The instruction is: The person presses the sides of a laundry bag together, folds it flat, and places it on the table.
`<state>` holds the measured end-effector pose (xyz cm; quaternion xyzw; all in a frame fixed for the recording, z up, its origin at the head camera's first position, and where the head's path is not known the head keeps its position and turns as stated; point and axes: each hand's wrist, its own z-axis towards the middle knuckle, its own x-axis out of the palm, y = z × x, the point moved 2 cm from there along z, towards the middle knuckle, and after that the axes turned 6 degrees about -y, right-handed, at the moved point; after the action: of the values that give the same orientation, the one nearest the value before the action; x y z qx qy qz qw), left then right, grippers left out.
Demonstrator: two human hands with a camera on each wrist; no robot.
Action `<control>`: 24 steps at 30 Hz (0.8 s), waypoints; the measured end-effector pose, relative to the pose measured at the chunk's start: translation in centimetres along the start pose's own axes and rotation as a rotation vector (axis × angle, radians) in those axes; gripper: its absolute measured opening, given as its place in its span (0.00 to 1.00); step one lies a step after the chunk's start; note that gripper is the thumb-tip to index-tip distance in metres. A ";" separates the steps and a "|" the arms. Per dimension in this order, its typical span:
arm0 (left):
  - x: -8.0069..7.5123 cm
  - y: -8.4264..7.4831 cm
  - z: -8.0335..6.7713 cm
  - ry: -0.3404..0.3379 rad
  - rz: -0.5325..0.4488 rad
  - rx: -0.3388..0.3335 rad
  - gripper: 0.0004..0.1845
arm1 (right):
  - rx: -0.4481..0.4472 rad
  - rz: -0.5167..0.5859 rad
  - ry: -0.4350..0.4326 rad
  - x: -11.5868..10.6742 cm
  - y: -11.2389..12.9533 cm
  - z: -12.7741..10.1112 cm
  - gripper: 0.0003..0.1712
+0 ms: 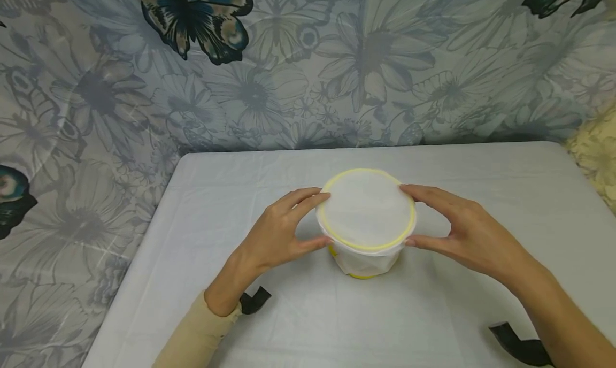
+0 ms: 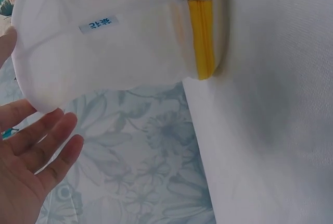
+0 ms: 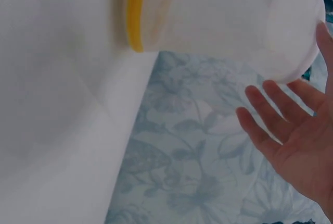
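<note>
A round white mesh container [image 1: 367,213] with a yellow rim stands upright in the middle of the white table [image 1: 433,314]. My left hand [image 1: 325,219] is at its left side, with straight fingers on the top rim and the thumb lower against the wall. My right hand [image 1: 405,215] mirrors it on the right side. In the left wrist view the container [image 2: 104,41] shows a small printed label [image 2: 99,23] and a yellow band [image 2: 201,36] at its base, and the left hand's fingers [image 2: 47,140] lie straight by its top edge. In the right wrist view the right hand's fingers [image 3: 276,114] are spread beside the container [image 3: 234,15].
A floral cloth with butterflies [image 1: 308,63] hangs behind the table and down its left side. Black wrist straps [image 1: 255,299] [image 1: 520,346] show near both forearms. The table's left edge [image 1: 144,250] runs close to my left arm.
</note>
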<state>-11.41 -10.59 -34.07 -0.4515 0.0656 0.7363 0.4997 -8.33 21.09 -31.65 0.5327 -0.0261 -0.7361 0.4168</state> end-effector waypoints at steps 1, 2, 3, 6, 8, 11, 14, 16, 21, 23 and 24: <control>0.1 0.0 0.0 0.001 -0.004 0.002 0.41 | -0.001 -0.005 -0.003 0.0 0.0 0.0 0.52; 0.1 0.0 0.1 0.003 -0.008 0.003 0.41 | 0.001 -0.008 -0.006 0.1 -0.1 -0.1 0.52; 0.2 0.0 0.1 0.007 -0.010 0.002 0.42 | 0.004 -0.012 -0.010 0.1 -0.1 -0.1 0.52; 0.4 0.0 0.3 0.019 -0.017 0.004 0.43 | 0.017 -0.020 -0.020 0.3 -0.1 -0.2 0.53; 0.6 0.0 0.4 0.027 -0.014 0.002 0.44 | 0.032 -0.016 -0.019 0.4 -0.1 -0.3 0.54; 0.9 0.0 0.6 0.044 -0.009 -0.001 0.45 | 0.058 -0.011 -0.010 0.6 -0.1 -0.4 0.56; 1.1 0.0 0.7 0.059 0.000 -0.007 0.46 | 0.087 -0.003 0.010 0.8 -0.2 -0.4 0.59; 1.2 0.0 0.8 0.068 0.006 -0.007 0.47 | 0.110 0.002 0.024 1.0 -0.2 -0.5 0.60; 1.5 0.0 0.8 0.081 0.017 -0.002 0.49 | 0.108 0.030 0.050 1.3 -0.2 -0.5 0.63; 1.7 0.0 0.8 0.088 0.014 -0.006 0.50 | 0.110 0.044 0.055 1.4 -0.2 -0.5 0.63; 1.8 0.0 0.8 0.092 0.011 -0.007 0.51 | 0.113 0.052 0.058 1.6 -0.3 -0.5 0.63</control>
<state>-12.02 -8.94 -34.95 -0.4864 0.0883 0.7176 0.4906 -8.20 20.49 -33.20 0.5755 -0.0696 -0.7067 0.4057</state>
